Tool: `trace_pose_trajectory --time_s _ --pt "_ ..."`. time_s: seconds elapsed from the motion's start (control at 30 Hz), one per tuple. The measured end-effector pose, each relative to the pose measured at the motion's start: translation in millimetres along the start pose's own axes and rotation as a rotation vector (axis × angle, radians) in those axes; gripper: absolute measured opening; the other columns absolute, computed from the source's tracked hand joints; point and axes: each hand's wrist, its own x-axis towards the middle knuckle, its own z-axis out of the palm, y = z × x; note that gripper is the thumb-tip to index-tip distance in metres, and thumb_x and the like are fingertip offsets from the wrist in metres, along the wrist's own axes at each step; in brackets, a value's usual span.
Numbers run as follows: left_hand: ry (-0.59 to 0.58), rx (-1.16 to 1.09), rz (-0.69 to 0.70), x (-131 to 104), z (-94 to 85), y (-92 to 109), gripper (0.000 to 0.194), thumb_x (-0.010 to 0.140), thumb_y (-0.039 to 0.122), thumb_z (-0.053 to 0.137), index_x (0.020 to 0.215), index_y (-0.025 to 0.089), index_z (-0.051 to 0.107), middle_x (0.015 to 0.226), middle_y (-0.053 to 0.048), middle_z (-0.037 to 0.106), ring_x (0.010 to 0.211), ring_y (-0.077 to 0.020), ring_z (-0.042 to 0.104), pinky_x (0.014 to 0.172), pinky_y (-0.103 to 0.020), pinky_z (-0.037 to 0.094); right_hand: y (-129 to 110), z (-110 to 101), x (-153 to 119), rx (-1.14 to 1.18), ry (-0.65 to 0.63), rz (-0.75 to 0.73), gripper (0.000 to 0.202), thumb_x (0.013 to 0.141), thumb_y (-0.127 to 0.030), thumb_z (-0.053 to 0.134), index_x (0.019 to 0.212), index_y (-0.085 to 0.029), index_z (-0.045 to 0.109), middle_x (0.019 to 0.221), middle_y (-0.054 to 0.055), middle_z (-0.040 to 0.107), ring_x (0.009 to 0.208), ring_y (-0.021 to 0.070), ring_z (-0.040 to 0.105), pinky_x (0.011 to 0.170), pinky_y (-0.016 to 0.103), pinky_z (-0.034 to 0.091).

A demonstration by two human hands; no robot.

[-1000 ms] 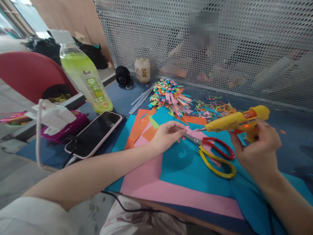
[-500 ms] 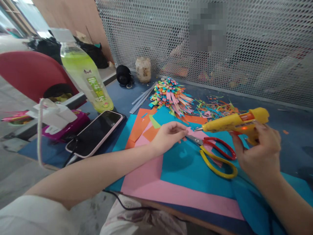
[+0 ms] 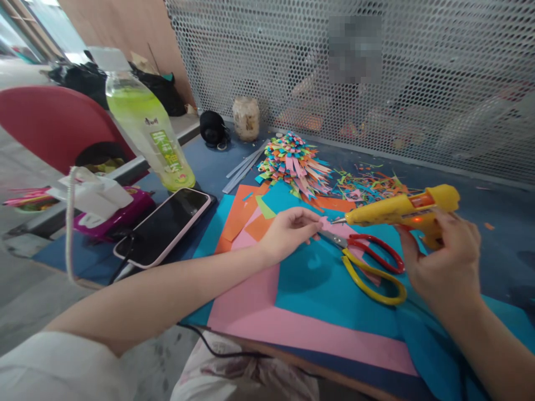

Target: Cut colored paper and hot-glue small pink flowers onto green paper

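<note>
My right hand (image 3: 449, 259) grips a yellow hot glue gun (image 3: 401, 206), its orange light lit and its metal nozzle pointing left. My left hand (image 3: 292, 231) is closed in a pinch just left of the nozzle. Whatever its fingertips hold is too small to make out; a bit of pink paper (image 3: 334, 225) shows beside them. Scissors (image 3: 374, 295) with one red and one yellow handle lie between my hands on a blue paper sheet (image 3: 309, 284). Their blade tips are hidden by my left fingers. Behind stands a cone of fringed, multicoloured paper (image 3: 295, 164).
Pink paper (image 3: 246, 312) and orange paper pieces (image 3: 240, 214) lie around the blue sheet. At left are a phone (image 3: 165, 225), a drink bottle (image 3: 146, 122) and a purple power block (image 3: 117, 214). Glue sticks (image 3: 246, 167), paper shreds (image 3: 368, 186) and a jar (image 3: 246, 118) sit near the perforated screen (image 3: 267, 55).
Almost nothing differs. The view has shifted very slightly; both hands, the glue gun and the scissors keep their places.
</note>
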Motion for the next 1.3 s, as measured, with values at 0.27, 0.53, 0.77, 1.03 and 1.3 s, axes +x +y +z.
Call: trace_pose_trajectory --time_s 0.27,0.53,0.77,1.03,1.3 --pt "0.004 -0.004 -0.01 -0.6 -0.9 0.6 0.01 0.074 0.019 0.071 0.077 0.013 0.064 0.07 -0.001 0.068 0.054 -0.0061 0.059 0.05 -0.017 0.045 1.6 -0.5 -0.5 -0.013 0.008 -0.055 0.038 0.09 -0.038 0.055 0.119 -0.014 0.057 0.107 0.02 0.069 0.099 0.0354 0.066 0.084 0.053 0.054" --pt "0.008 -0.005 -0.011 0.1 -0.9 0.5 0.014 0.073 0.022 0.074 0.076 0.013 0.063 0.068 -0.001 0.067 0.054 -0.0064 0.058 0.05 -0.018 0.045 5.6 0.9 -2.0 -0.032 0.035 -0.133 0.04 0.088 -0.032 0.06 0.124 -0.015 0.051 0.108 0.02 0.068 0.1 0.0351 0.066 0.083 0.052 0.054" --pt "0.004 0.002 -0.012 -0.4 -1.4 -0.2 0.018 0.072 0.026 0.076 0.077 0.014 0.064 0.069 -0.001 0.068 0.055 -0.0069 0.058 0.051 -0.018 0.045 7.4 -2.5 -1.2 -0.045 -0.021 -0.139 0.043 0.089 -0.03 0.06 0.128 -0.017 0.047 0.113 0.02 0.066 0.102 0.0339 0.065 0.085 0.051 0.053" --pt "-0.001 0.014 -0.003 0.0 -0.8 -0.2 0.013 0.075 0.024 0.072 0.078 0.013 0.064 0.067 -0.001 0.066 0.055 -0.0069 0.058 0.051 -0.018 0.044 10.5 -3.3 -3.8 -0.131 0.016 -0.213 0.064 0.087 -0.025 0.063 0.143 -0.021 0.032 0.116 0.018 0.063 0.105 0.0341 0.064 0.087 0.049 0.052" --pt "-0.011 0.001 0.011 -1.1 -1.4 -1.5 0.019 0.073 0.027 0.074 0.08 0.013 0.064 0.067 -0.001 0.067 0.055 -0.0075 0.058 0.052 -0.02 0.045 27.4 4.4 3.9 -0.181 -0.043 -0.111 0.071 0.089 -0.027 0.057 0.149 -0.019 0.02 0.13 0.023 0.055 0.119 0.0376 0.055 0.092 0.055 0.047"
